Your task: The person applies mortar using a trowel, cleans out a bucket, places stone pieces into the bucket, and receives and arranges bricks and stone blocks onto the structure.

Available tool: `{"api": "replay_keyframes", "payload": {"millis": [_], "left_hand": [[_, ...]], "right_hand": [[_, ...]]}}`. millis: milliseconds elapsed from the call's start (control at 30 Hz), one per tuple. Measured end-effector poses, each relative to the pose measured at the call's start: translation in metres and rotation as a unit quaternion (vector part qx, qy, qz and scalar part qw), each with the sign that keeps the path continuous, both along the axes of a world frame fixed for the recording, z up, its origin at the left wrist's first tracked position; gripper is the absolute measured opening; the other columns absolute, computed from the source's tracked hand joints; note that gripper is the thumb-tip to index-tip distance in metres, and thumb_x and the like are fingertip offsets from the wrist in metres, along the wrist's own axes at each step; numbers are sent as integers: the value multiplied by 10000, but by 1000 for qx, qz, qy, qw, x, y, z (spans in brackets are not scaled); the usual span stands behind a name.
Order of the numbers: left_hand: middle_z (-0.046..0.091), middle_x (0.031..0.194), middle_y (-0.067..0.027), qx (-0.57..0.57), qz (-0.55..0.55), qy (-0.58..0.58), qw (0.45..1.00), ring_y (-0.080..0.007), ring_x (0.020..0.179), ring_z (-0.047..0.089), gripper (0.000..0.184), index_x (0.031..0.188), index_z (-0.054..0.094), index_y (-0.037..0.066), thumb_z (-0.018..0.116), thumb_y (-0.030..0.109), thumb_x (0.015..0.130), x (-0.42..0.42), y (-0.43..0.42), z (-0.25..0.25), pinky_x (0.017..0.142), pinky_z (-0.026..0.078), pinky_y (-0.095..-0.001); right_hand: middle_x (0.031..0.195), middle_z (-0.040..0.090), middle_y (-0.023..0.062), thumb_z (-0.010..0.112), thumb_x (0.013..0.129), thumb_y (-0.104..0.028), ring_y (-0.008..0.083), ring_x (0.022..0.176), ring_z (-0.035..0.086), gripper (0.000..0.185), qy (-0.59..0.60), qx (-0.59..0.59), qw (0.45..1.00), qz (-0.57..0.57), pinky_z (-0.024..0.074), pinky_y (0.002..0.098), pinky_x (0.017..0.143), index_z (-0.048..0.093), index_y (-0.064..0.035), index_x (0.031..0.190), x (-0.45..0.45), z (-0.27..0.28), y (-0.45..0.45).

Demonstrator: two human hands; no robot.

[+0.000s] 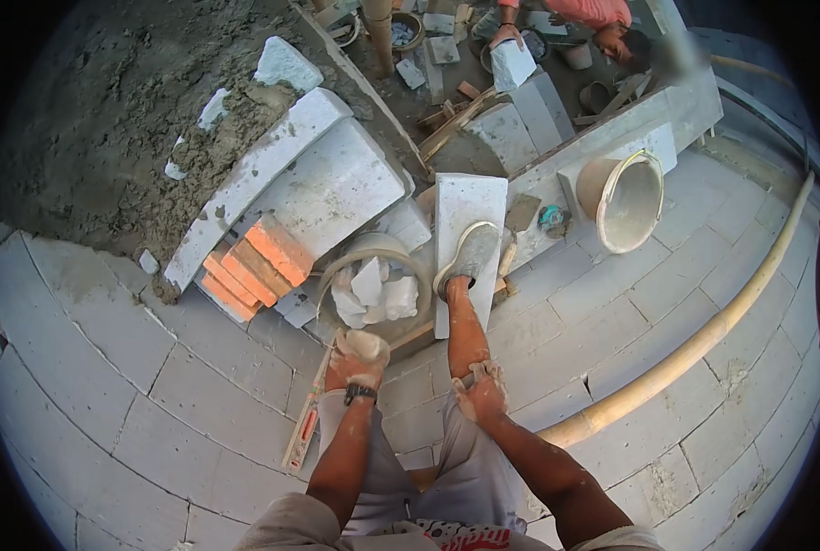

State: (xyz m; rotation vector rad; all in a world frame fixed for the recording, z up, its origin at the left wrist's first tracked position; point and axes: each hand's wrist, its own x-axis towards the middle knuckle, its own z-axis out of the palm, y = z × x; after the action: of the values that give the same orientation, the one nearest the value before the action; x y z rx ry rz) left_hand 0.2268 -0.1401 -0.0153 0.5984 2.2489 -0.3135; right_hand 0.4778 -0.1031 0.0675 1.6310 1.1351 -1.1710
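Note:
My left hand point(357, 360), caked with pale mortar, is closed in front of the bucket. Whether the whitish lump at its knuckles is mortar or a held piece, I cannot tell. A dark watch circles that wrist. My right hand point(482, 392) is closed at the hem of my grey trouser leg point(456, 427), just below the knee. My shod foot point(470, 253) rests on a long white block point(471, 195). Between my left hand and the wall stands a bucket point(325, 286) of broken white block pieces point(370, 285). A spirit level point(307, 418) lies beside my left leg.
Orange bricks point(277, 250) lean against white blocks point(323, 197), with wet mortar point(107, 138) behind. Right of my foot, a tilted bucket point(623, 202) sits by the ledge. A bamboo pole point(676, 372) crosses the paving. Beyond, another person's hand point(507, 37) touches a white block point(513, 66).

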Motion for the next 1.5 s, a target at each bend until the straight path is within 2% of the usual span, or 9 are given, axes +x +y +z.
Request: {"api": "replay_keyframes", "payload": {"millis": [100, 367, 533, 667, 800, 933, 1133, 1333, 1500], "left_hand": [[408, 1416, -318, -21, 18, 44, 999, -462, 1325, 409, 1211, 1577, 202, 167, 920, 347, 619, 19, -9, -62, 1119, 327, -551], [412, 1422, -313, 45, 59, -39, 996, -444, 1322, 434, 1141, 1531, 304, 76, 935, 365, 625, 9, -20, -56, 1111, 391, -510], [471, 1365, -281, 65, 72, -39, 995, -438, 1256, 500, 908, 1412, 444, -22, 908, 261, 685, -13, 15, -31, 1077, 434, -486], [527, 1213, -248, 280, -61, -23, 958, -441, 1140, 519, 741, 1352, 489, -14, 844, 239, 752, -25, 73, -14, 994, 439, -508], [512, 1297, -252, 387, -149, 0, 910, -415, 1210, 490, 705, 1367, 481, -34, 809, 247, 810, -32, 181, -32, 1034, 408, -494], [278, 1557, -339, 318, -179, 40, 930, -447, 1463, 289, 1136, 1561, 242, -10, 833, 526, 751, -40, 278, -93, 1188, 284, -514], [-89, 1611, -378, -36, -30, 77, 996, -502, 1520, -74, 1684, 1574, -151, 2, 759, 894, 474, -21, 367, -132, 1165, 170, -692], [-116, 1559, -453, -91, -100, 76, 988, -560, 1490, -109, 1721, 1502, -226, -106, 851, 770, 485, -29, 366, -157, 1179, 20, -678], [-117, 1555, -459, -127, -142, 46, 981, -574, 1482, -111, 1709, 1484, -253, -121, 863, 734, 512, -31, 373, -155, 1185, -30, -662]], "right_hand": [[1529, 425, 216, 589, 897, -572, 381, 1463, 328, 730, -6, 14, 1000, -16, 230, 472, 1219, 485, -117, 1458, -5, 7, 3], [1404, 538, 223, 624, 901, -532, 386, 1379, 433, 652, 49, 79, 996, -4, 292, 496, 1174, 554, -76, 1363, 13, 7, 10], [1063, 679, 213, 674, 912, -445, 417, 1046, 623, 495, 34, 133, 957, -257, 451, 492, 1003, 639, -4, 1134, 50, -100, 85], [1228, 659, 259, 703, 920, -372, 384, 1150, 635, 657, 136, 244, 914, -295, 501, 424, 954, 492, -17, 1430, 67, -241, 210], [1421, 495, 335, 662, 922, -301, 401, 1247, 578, 794, 213, 389, 859, -255, 453, 410, 1041, 293, 72, 1518, 29, -257, 350], [1431, 482, 336, 635, 934, -307, 403, 1248, 576, 781, 225, 348, 889, -193, 439, 435, 1056, 283, 66, 1523, 5, -225, 418], [1272, 617, 296, 637, 937, -330, 423, 1122, 640, 757, 220, 354, 898, -144, 488, 455, 976, 308, 38, 1512, 5, -221, 394], [1422, 522, 295, 639, 929, -378, 397, 1264, 572, 752, 216, 217, 926, -223, 437, 446, 1071, 380, 79, 1468, 9, -269, 350], [1483, 465, 293, 643, 913, -375, 381, 1364, 490, 803, 187, 255, 942, -111, 407, 414, 1123, 342, 92, 1493, -15, -281, 376]]}}
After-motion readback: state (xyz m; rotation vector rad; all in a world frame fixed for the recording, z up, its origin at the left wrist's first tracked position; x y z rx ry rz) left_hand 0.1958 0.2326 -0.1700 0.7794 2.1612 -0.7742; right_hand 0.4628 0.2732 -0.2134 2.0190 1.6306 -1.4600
